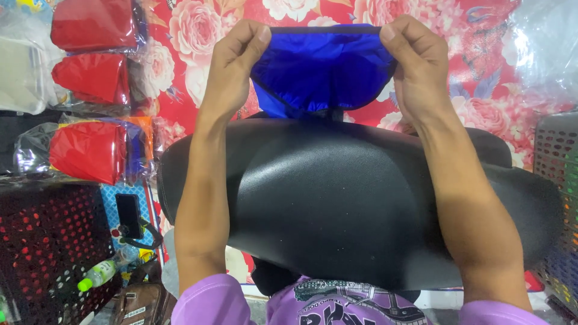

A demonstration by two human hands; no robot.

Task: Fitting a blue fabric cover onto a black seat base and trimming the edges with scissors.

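The person sits with a big black seat cushion (361, 198) across the lap, and everything else can be placed from it. Just beyond its far edge both hands hold up a blue fabric cover (322, 69) with dark piping, stretched open between them. The left hand (232, 66) pinches the cover's left rim between thumb and fingers, clenched tight on the cloth; the right hand (415, 63) does the same at the right rim. The cover's lower folds hang down and touch the cushion's far edge.

From here, I judge the thin cloth could slip out of one pinch if the pull across the opening grows uneven, and the piping seam could strain or tear where it is stretched hardest. The glossy cushion also looks slippery on the lap and might slide off toward the floor.

Behind the cushion lies a red floral sheet (481, 54). To the cushion's left sit three clear plastic bags holding folded red fabric: one at the top (96, 24), one under it (93, 77), and one nearest the cushion (90, 150) with a blue and orange edge showing. Lower left stands a dark perforated crate (48, 241), with a small green-capped bottle (96, 275) lying beside it. A grey perforated basket (557, 156) stands at the cushion's right.
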